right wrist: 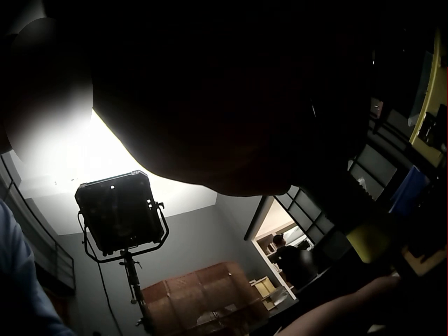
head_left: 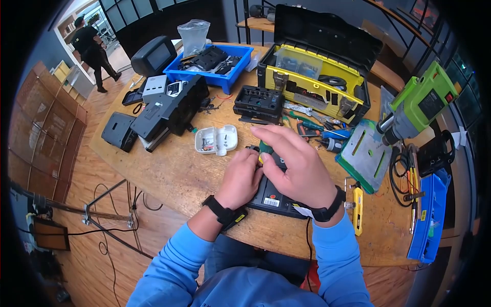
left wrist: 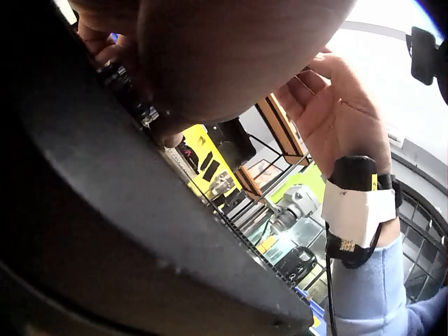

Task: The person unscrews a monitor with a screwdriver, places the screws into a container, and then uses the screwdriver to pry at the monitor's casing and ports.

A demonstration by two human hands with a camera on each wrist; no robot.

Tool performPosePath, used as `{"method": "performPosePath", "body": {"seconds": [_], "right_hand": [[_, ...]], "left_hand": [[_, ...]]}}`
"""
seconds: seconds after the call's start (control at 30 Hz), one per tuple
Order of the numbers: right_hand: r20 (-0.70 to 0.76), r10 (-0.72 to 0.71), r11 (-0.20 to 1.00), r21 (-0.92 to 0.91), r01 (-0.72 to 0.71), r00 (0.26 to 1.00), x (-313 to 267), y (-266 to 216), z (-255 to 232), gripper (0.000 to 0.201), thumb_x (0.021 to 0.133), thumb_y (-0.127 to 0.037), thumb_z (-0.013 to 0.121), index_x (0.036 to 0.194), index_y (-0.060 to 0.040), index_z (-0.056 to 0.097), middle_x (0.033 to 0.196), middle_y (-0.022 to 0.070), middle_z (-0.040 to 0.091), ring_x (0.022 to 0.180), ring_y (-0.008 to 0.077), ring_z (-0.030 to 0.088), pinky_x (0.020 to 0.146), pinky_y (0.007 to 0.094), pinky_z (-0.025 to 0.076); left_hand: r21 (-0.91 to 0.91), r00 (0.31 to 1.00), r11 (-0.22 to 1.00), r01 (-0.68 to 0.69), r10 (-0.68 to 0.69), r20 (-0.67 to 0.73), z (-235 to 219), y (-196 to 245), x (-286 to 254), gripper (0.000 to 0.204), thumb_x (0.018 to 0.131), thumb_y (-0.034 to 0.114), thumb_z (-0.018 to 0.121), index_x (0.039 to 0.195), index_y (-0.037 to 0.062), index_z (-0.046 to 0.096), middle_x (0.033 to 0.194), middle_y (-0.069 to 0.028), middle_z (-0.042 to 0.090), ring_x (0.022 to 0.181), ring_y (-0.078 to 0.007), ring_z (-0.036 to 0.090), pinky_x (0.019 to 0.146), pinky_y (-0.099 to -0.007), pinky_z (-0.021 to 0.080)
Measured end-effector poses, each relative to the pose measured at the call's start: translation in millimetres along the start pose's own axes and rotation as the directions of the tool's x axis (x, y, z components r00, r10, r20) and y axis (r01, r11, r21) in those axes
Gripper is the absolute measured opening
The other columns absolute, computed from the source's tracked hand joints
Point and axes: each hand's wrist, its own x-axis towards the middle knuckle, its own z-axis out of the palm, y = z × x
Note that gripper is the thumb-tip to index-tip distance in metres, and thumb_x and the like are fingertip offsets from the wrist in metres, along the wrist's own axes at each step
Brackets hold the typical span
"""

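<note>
On the bench in front of me lies a flat black plastic device [head_left: 271, 197] with a barcode label and a red mark. My left hand [head_left: 239, 176] holds its left side, thumb over the top and fingers bent near the far corner. Over the device, my right hand [head_left: 296, 163] grips a screwdriver [head_left: 265, 148] by its green-and-yellow handle, standing roughly upright. The tip is hidden behind the left fingers. In the left wrist view the device [left wrist: 140, 210] fills the near side and the right hand [left wrist: 343, 105] is raised beyond it. The right wrist view is mostly dark.
A small white case [head_left: 217, 139] of screws stands open left of the hands. Beyond are a black charger-like unit [head_left: 259, 103], a blue tray [head_left: 225, 81] of parts and a yellow-black toolbox [head_left: 353, 94]. At right are a green drill press [head_left: 427, 100] and yellow cutter [head_left: 358, 211].
</note>
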Motion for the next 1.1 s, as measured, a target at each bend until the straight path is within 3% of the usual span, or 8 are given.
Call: {"method": "performPosePath", "body": {"seconds": [0.17,0.23,0.33,0.43,0.67,0.77,0.93,1.1], "right_hand": [[0.042,0.007,1.0,0.013,-0.007,0.999,-0.1,0.3,-1.1,0.041,0.092,-0.006,0.075,0.133,-0.0066,0.071,0.118,0.0155,0.068,0.108,0.035,0.069,0.093,0.0426,0.059],[0.028,0.001,1.0,0.003,-0.001,1.0,-0.8,0.2,-1.3,0.04,0.091,-0.007,0.076,0.131,-0.0065,0.072,0.118,0.0153,0.068,0.108,0.0348,0.07,0.093,0.0426,0.059],[0.008,-0.007,1.0,-0.01,0.007,1.0,-1.0,-0.1,-3.3,0.04,0.091,-0.007,0.077,0.13,-0.0065,0.072,0.116,0.015,0.068,0.106,0.0347,0.07,0.092,0.0425,0.059],[-0.009,-0.012,1.0,-0.014,0.012,1.0,-1.0,1.2,-5.6,0.04,0.09,-0.007,0.077,0.13,-0.0064,0.073,0.116,0.0146,0.069,0.104,0.0351,0.07,0.092,0.0421,0.059],[-0.177,0.062,0.997,-0.024,-0.067,0.982,3.0,-1.6,-26.8,0.042,0.09,-0.006,0.081,0.131,-0.0052,0.073,0.117,0.0164,0.072,0.103,0.0342,0.072,0.09,0.039,0.059],[-0.252,0.044,0.995,-0.072,-0.064,0.967,2.8,2.5,-34.3,0.042,0.088,-0.005,0.083,0.129,-0.0044,0.073,0.115,0.0165,0.073,0.103,0.0325,0.073,0.089,0.0389,0.059],[-0.313,0.049,0.99,-0.113,-0.088,0.948,2.5,2.1,-45.4,0.042,0.09,-0.007,0.083,0.131,-0.0055,0.074,0.114,0.0151,0.074,0.095,0.0266,0.074,0.08,0.0346,0.059],[-0.317,0.018,0.993,-0.109,-0.055,0.948,3.0,3.6,-45.5,0.043,0.089,-0.007,0.084,0.131,-0.006,0.074,0.114,0.0147,0.074,0.093,0.0254,0.073,0.077,0.0333,0.058]], "left_hand": [[0.058,0.997,0.996,-0.06,0.057,0.048,2.7,-6.0,3.4,0.016,0.095,0.01,0.069,0.104,-0.003,0.067,0.108,-0.0187,0.066,0.103,-0.0395,0.062,0.09,-0.0494,0.052],[0.197,0.993,0.975,-0.102,0.089,0.074,0.4,-1.5,4.5,0.016,0.097,0.012,0.067,0.103,-0.0033,0.066,0.108,-0.0183,0.065,0.102,-0.0388,0.062,0.088,-0.0491,0.053],[0.255,0.985,0.954,-0.157,0.133,0.108,-0.9,-3.9,5.8,0.018,0.098,0.014,0.066,0.102,-0.0034,0.065,0.108,-0.018,0.064,0.102,-0.0383,0.062,0.087,-0.0483,0.053],[0.202,0.985,0.975,-0.095,0.062,0.164,-5.0,-2.2,9.4,0.018,0.096,0.013,0.069,0.103,-0.0033,0.065,0.109,-0.0176,0.064,0.103,-0.0381,0.062,0.088,-0.0479,0.053],[0.114,0.982,0.986,-0.122,0.103,0.156,-18.9,3.9,6.6,0.017,0.091,0.012,0.076,0.1,0.0004,0.067,0.109,-0.0156,0.065,0.105,-0.0369,0.064,0.089,-0.047,0.055],[0.05,0.983,0.988,-0.146,0.139,0.124,-17.7,2.1,6.7,0.015,0.088,0.003,0.076,0.103,0.0022,0.072,0.106,-0.0153,0.068,0.099,-0.0368,0.066,0.087,-0.046,0.056],[0.249,0.978,0.954,-0.168,0.13,0.164,-17.4,11.6,8.4,0.013,0.091,0.011,0.075,0.099,0.0029,0.068,0.103,-0.0125,0.065,0.1,-0.0343,0.065,0.086,-0.0455,0.056],[0.317,0.975,0.933,-0.169,0.111,0.193,-15.7,12.3,12.4,0.016,0.092,0.016,0.075,0.097,0.0036,0.066,0.102,-0.0129,0.063,0.1,-0.0341,0.064,0.086,-0.0457,0.055]]}}
